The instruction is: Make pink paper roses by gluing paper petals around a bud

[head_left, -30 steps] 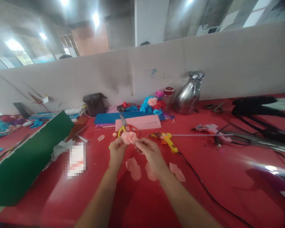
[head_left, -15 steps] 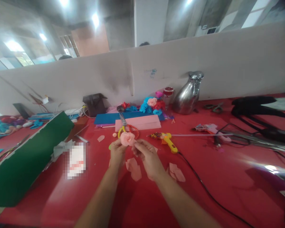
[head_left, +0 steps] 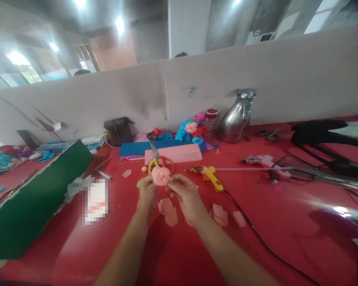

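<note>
A pink paper flower (head_left: 160,175) is held up between my two hands over the red table. My left hand (head_left: 148,192) grips it from the left and underneath, its fingertips partly hidden behind the petals. On the other side, my right hand (head_left: 185,194) pinches the flower's right edge between thumb and fingers. Just behind the flower lie scissors (head_left: 155,153) with yellow and red handles. Pink paper petals (head_left: 168,212) lie below my hands, and more cut petals (head_left: 220,215) are right of my right wrist. A yellow glue gun (head_left: 210,177) rests to the right.
Pink paper (head_left: 179,154) and blue sheets lie behind the scissors, near finished flowers (head_left: 191,132). A steel jug (head_left: 236,117) stands by the wall. The glue gun's black cord (head_left: 256,234) crosses the right side. A green box (head_left: 41,198) occupies the left; a second glue gun (head_left: 262,161) lies right.
The flower has tilted and dropped slightly in my fingers. One petal right of my right wrist now lies apart from the others, nearer the cord. Both hands have barely moved.
</note>
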### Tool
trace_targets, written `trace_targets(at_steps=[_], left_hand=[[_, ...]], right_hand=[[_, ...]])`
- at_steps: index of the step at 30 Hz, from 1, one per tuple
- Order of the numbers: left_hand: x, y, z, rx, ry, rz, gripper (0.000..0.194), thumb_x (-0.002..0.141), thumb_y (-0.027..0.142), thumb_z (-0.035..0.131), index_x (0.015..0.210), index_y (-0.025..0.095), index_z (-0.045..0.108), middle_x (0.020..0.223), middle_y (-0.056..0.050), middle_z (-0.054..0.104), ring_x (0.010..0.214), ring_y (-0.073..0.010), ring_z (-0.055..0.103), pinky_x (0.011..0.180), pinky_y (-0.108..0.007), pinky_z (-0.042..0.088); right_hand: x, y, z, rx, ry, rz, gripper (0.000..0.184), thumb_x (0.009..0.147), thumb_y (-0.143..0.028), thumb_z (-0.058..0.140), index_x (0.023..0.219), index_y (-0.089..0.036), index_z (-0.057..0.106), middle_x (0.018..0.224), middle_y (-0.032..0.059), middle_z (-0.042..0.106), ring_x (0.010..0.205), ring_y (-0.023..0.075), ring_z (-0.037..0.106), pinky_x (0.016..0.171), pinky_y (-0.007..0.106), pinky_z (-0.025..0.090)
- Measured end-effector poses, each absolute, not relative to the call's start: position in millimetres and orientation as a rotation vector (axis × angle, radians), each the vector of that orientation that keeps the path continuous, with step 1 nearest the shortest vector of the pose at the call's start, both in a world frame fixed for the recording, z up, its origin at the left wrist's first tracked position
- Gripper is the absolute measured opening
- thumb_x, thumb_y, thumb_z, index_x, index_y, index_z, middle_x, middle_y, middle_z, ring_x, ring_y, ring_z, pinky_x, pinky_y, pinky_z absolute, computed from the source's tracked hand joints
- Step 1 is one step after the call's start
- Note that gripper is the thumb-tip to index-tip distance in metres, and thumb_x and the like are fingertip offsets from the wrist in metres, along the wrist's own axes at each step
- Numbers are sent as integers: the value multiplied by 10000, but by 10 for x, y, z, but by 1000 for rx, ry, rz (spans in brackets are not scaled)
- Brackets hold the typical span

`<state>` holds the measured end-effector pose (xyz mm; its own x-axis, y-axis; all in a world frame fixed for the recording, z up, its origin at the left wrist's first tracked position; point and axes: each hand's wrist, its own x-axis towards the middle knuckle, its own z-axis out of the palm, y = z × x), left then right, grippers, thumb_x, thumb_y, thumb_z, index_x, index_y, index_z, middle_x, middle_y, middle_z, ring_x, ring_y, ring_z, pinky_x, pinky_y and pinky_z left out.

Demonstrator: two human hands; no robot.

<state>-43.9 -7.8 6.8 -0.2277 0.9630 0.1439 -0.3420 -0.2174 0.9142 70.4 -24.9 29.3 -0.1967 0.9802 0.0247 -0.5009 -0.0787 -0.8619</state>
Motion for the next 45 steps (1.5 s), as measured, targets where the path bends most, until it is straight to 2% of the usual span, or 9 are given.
trace_targets(at_steps=[3, 6, 11, 20, 26, 30, 33, 39, 45], left_hand=[[-441, -82, 45, 968, 948, 1645, 177, 614, 257, 706, 515, 142, 616, 466, 28, 543, 446, -80, 446, 476, -220, 404], [-443, -89, 45, 984, 948, 1638, 171, 622, 265, 700, 524, 144, 631, 470, 22, 546, 462, -92, 466, 477, -222, 409], [-451, -80, 64, 973, 995, 1676, 119, 576, 252, 738, 588, 147, 683, 540, 17, 600, 519, -102, 499, 530, -233, 437], [-448, -53, 31, 936, 968, 1674, 60, 584, 196, 733, 620, 155, 710, 539, 5, 623, 578, -125, 553, 585, -245, 458], [-460, -47, -15, 914, 970, 1659, 91, 594, 209, 723, 645, 139, 696, 566, 6, 628, 558, -117, 543, 594, -256, 465], [-468, -54, -19, 912, 1105, 1693, 148, 592, 252, 724, 666, 129, 688, 562, 12, 610, 542, -106, 524, 561, -235, 445], [-475, -51, -28, 902, 1146, 1698, 178, 589, 270, 720, 687, 125, 687, 551, 13, 591, 518, -104, 508, 535, -236, 438], [-480, -39, -31, 964, 1114, 1786, 139, 569, 193, 719, 699, 149, 693, 711, -10, 652, 682, -134, 559, 654, -245, 460], [-457, -81, 52, 961, 1087, 1727, 133, 614, 193, 692, 740, 150, 701, 673, 7, 651, 620, -118, 533, 629, -245, 446]], right_hand=[[710, -250, 296, -728, -932, 1606, 176, 714, -367, 663, 683, -194, 672, 665, 19, 617, 633, 130, 536, 536, 230, 389], [701, -249, 316, -765, -951, 1581, 180, 685, -357, 695, 624, -193, 657, 609, 3, 597, 596, 118, 511, 532, 229, 381], [674, -241, 322, -781, -907, 1519, 119, 626, -290, 748, 683, -215, 676, 621, -23, 591, 567, 105, 472, 533, 243, 371], [668, -248, 321, -727, -833, 1579, 114, 624, -224, 747, 727, -223, 698, 703, -21, 630, 617, 97, 493, 595, 244, 381], [660, -221, 261, -625, -651, 1706, 130, 615, -202, 750, 721, -212, 674, 689, -27, 627, 583, 80, 496, 558, 222, 375], [666, -217, 246, -606, -616, 1739, 102, 681, -268, 694, 721, -183, 655, 687, 0, 638, 589, 95, 525, 524, 216, 358], [657, -238, 247, -642, -664, 1771, 134, 665, -266, 700, 758, -186, 648, 701, 6, 647, 586, 96, 527, 508, 208, 331], [608, -253, 216, -709, -756, 1692, 121, 663, -270, 715, 704, -194, 631, 555, -52, 525, 513, 69, 417, 506, 216, 284], [602, -246, 211, -738, -779, 1670, 139, 665, -279, 704, 659, -182, 605, 525, -53, 483, 506, 76, 384, 503, 225, 275]])
